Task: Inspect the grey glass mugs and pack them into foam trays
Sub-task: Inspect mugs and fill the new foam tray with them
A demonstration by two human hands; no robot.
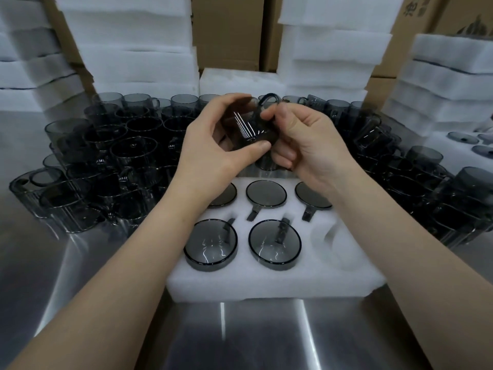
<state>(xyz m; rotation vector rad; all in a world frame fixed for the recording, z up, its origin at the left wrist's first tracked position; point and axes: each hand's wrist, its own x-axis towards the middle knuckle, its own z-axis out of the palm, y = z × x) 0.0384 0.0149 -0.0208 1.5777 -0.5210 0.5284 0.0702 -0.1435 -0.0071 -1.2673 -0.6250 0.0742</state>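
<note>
Below both hands a white foam tray (266,284) is seen on the steel counter (240,340), its pockets loaded with grey mugs set bottom-up: three in the farther row (266,194), partly hidden by the wrists, and two in the nearer row (210,244), handles slotted into the foam. One pocket (333,241), under the right forearm, is left unfilled. Loose mugs (128,156) are crowded to the outside of the left hand and more (426,177) to the outside of the right, so the only open counter is found nearest the body, in front of the tray's edge. Foam stacks (133,44) and cartons (226,30) are walled up beyond the fingertips. A single mug (249,126) is held up between the hands above the tray's far edge: the left hand (213,140) is curled around its body, thumb pressed under it, while the right hand (304,140) is pinched on the handle side.
</note>
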